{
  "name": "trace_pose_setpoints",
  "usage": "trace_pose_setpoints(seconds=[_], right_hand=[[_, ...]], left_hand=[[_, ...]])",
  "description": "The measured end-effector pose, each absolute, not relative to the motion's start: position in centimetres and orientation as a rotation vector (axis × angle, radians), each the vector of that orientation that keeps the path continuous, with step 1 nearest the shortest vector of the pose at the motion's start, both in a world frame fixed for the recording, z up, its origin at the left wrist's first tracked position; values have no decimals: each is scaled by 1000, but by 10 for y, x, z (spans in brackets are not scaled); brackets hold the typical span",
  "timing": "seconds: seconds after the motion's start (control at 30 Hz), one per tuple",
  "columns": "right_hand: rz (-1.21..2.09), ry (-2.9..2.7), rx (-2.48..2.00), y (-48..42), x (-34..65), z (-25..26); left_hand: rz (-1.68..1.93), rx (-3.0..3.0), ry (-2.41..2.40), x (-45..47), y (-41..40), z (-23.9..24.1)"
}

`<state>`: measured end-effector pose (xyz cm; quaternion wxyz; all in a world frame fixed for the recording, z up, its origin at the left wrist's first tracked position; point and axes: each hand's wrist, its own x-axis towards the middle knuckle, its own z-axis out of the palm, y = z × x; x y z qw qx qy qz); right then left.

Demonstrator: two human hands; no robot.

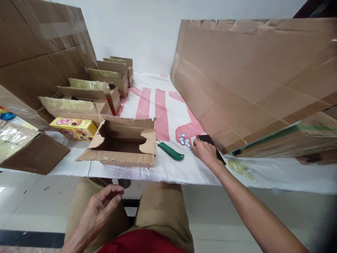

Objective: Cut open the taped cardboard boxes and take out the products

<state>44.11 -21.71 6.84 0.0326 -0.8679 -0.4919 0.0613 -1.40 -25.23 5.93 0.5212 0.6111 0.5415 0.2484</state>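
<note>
My left hand (102,209) hangs over my lap in front of the table, fingers loosely curled and apart from the thumb, with nothing in it. On the table, my right hand (206,153) rests palm down partly over a dark phone (219,156). Its fingertips reach the edge of a small group of white, blue-edged pieces (182,140). Left of them lies a green-handled cutter (171,151). An open cardboard box (126,157) with torn flaps stands in front of me, its inside in shadow.
A yellow snack box (75,129) stands left of the open box. Several opened cartons (105,79) line the left side. Large cardboard panels (252,80) flank the table. Another carton (37,154) sits front left; crumpled clear tape (240,168) lies at right.
</note>
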Motion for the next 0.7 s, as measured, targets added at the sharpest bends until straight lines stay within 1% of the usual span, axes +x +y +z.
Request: trace_pose_setpoints(seconds=[0.13, 0.2, 0.23, 0.3, 0.33, 0.43, 0.53, 0.63, 0.7], right_hand=[[107, -1504, -2671, -228, 439, 96], [59, -1565, -2559, -237, 430, 99], [77, -1617, -2461, -240, 424, 95], [279, -1765, -2003, -239, 407, 78], [358, -1791, -1850, -235, 398, 67], [578, -1733, -1602, -207, 363, 46], [746, -1567, -1390, -177, 331, 48], [740, -1596, -1409, -165, 313, 56], [570, -1705, -1491, -166, 306, 55]], left_hand=[[725, 1383, 1376, -44, -246, 71], [843, 1349, 1430, -51, -240, 75], [958, 1308, 1469, -50, -237, 74], [1124, 1217, 1465, -41, -224, 67], [1189, 1176, 1458, -34, -216, 61], [1319, 1167, 1386, -11, -187, 44], [1358, 1214, 1298, 4, -172, 39], [1365, 1214, 1232, 4, -172, 38], [1368, 1202, 1202, -3, -176, 35]])
